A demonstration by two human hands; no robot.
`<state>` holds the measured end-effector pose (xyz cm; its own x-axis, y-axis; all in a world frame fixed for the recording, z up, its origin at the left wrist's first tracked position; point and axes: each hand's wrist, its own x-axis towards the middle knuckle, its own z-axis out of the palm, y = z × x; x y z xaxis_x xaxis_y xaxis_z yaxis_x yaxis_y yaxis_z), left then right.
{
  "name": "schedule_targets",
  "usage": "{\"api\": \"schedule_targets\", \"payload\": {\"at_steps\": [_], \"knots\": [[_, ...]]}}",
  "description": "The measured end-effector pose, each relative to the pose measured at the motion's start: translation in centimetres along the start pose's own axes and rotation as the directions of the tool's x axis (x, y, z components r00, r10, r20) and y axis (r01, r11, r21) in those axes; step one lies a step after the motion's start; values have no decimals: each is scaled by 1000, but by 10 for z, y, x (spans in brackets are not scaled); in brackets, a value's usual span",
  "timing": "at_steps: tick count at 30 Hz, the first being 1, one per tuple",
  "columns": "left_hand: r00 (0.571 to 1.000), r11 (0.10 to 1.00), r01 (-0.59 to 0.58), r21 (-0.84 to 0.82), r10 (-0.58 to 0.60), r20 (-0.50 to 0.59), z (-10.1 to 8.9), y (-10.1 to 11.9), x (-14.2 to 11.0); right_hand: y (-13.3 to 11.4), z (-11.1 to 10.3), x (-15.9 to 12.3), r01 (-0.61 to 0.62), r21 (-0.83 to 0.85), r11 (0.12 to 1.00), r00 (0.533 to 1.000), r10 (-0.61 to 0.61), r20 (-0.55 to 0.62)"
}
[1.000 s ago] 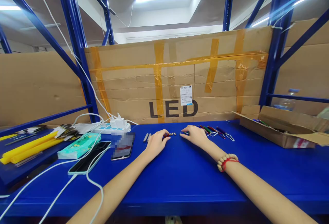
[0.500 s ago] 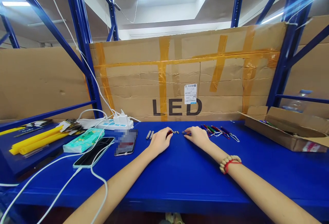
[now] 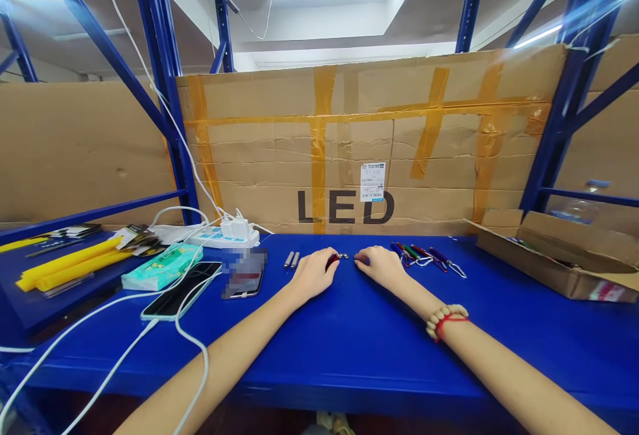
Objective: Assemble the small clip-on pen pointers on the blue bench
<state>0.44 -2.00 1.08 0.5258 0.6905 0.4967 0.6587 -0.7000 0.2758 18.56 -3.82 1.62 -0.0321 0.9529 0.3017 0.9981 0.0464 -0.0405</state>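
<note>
My left hand (image 3: 314, 273) rests on the blue table with its fingers curled and closed, their tips beside a few small shiny metal pieces (image 3: 343, 256). Whatever lies within those fingers is hidden. To the right of these pieces my right hand (image 3: 382, 266) is also curled, knuckles up, with thumb and fingertips drawn together; its contents cannot be made out. Two short silver cylinders (image 3: 292, 260) lie left of my left hand. Just beyond my right hand lie several slim coloured pieces with silver wire loops (image 3: 426, 259).
A black-screened phone (image 3: 184, 292) with white cables, a second phone (image 3: 247, 279), a green tissue pack (image 3: 162, 267) and a power strip (image 3: 222, 237) occupy the left. Yellow tubes (image 3: 74, 265) lie farther left. An open cardboard box (image 3: 554, 265) stands right; a cardboard wall (image 3: 259, 169) backs the table.
The view has shifted slightly. Both hands stay nearly in place; the small glint at my right fingertips no longer shows, and my left fingers have shifted a little around the metal pieces.
</note>
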Motion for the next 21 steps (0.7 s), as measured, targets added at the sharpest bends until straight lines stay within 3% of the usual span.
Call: {"api": "schedule_targets", "payload": {"at_steps": [21], "knots": [[999,998,-20,60,18,47,-1,2,-1,-1,3,1,10,93,996,1000,-9,-11]]}}
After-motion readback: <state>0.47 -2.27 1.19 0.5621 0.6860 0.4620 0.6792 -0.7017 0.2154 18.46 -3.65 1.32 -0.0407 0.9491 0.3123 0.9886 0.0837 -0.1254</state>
